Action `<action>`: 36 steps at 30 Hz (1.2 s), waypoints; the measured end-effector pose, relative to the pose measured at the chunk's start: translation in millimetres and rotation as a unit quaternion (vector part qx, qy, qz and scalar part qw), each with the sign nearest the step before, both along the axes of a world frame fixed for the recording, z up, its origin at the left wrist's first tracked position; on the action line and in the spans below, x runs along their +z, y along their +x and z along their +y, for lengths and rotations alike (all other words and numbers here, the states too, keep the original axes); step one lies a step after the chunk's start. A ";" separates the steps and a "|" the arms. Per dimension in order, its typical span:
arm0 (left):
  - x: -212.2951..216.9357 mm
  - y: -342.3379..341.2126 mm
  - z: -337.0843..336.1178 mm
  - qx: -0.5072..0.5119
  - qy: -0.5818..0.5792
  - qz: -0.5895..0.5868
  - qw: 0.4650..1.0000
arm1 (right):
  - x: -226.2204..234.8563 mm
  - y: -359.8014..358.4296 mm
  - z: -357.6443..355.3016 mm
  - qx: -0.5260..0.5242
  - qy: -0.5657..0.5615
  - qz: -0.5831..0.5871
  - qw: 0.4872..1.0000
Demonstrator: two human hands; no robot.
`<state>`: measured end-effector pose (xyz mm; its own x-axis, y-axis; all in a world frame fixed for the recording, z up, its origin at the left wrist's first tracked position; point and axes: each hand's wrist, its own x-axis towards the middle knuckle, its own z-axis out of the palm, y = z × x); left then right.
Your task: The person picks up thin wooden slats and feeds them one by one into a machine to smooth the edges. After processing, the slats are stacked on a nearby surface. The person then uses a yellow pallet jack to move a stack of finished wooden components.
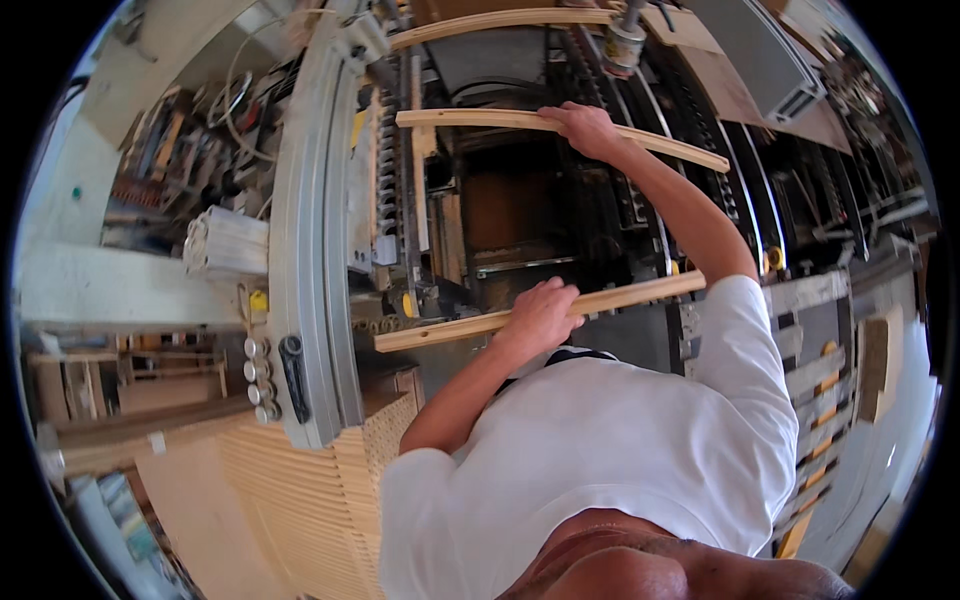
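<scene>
With each hand clamped on a curved slat, left hand [540, 312] near slat [520, 317], right hand [585, 128] far slat [480, 118], either could slip into the machine [520, 210]

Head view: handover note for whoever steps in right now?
Left hand: gripping the near slat, which lies across the machine.
Right hand: gripping the far slat, also laid across the machine.
A third slat sits further back by the spindle.
Stack of slats at lower left.
Done: two slats in hand on the machine.
Left: cannot tell whether they are going in or coming out.
</scene>
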<state>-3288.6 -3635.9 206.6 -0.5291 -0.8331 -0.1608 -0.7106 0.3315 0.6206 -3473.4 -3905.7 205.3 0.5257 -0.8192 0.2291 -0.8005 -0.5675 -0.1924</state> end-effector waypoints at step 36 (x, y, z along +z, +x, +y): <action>91.9 105.1 350.5 0.679 0.248 0.041 0.690 | -42.3 69.8 -146.1 -0.114 -0.079 0.096 0.986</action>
